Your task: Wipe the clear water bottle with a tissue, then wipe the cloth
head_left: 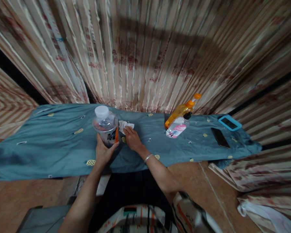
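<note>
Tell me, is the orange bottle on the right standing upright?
No, the orange bottle lies tilted on its side on the blue cloth, resting against a clear bottle with a pink label.

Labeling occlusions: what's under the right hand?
A white crumpled cloth pokes out past the right hand, lying on the blue sheet. The part beneath the fingers is hidden.

The bottle (pixel 105 124) in my left grip (pixel 103 152) is clear glossy plastic with a matt white cap. Under my right grip (pixel 133 138) lies soft crumpled white tissue (pixel 125 125). The worktop (pixel 63 136) wears matt blue cloth; the far curtain (pixel 145 55) is shiny satin.
</note>
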A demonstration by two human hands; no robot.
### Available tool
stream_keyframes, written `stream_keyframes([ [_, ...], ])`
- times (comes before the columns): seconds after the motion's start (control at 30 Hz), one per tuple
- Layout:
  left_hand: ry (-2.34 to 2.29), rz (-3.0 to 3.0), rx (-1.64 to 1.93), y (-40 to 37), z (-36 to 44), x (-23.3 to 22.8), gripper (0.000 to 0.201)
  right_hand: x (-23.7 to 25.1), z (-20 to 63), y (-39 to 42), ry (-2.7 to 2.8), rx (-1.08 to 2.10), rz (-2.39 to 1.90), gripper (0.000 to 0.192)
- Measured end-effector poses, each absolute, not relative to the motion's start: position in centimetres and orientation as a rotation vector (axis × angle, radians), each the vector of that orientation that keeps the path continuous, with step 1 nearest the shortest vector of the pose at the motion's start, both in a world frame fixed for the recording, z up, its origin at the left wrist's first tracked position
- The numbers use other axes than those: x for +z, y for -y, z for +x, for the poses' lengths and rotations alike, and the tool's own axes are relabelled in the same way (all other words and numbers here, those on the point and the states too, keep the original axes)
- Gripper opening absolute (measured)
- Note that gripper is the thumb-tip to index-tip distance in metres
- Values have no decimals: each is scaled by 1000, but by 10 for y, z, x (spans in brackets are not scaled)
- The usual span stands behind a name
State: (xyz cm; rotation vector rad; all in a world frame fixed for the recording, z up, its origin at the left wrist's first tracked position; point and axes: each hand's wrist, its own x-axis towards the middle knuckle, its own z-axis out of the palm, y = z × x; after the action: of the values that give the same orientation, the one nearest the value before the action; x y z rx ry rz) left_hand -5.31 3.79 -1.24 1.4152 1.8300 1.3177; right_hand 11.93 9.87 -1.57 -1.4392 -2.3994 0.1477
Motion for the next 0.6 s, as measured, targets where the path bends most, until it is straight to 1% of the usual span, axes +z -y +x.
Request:
stream_keyframes([
  [0.1,-1852,1370,1298,-38,-53,-11,114,-8,141,-90,2479,158,-1462,49],
  [0.23,-1874,1385,1282,-38,-53,-11,112,-4,176,-84,2485,125,-1579,53],
  [0.43,-1875,1382,1304,-41,-55,-17,114,-7,233,-74,2352,76,-1801,55],
  [0.6,-1885,1407,1318,-42,-56,-20,110,-10,279,-57,2198,30,-1973,57],
])
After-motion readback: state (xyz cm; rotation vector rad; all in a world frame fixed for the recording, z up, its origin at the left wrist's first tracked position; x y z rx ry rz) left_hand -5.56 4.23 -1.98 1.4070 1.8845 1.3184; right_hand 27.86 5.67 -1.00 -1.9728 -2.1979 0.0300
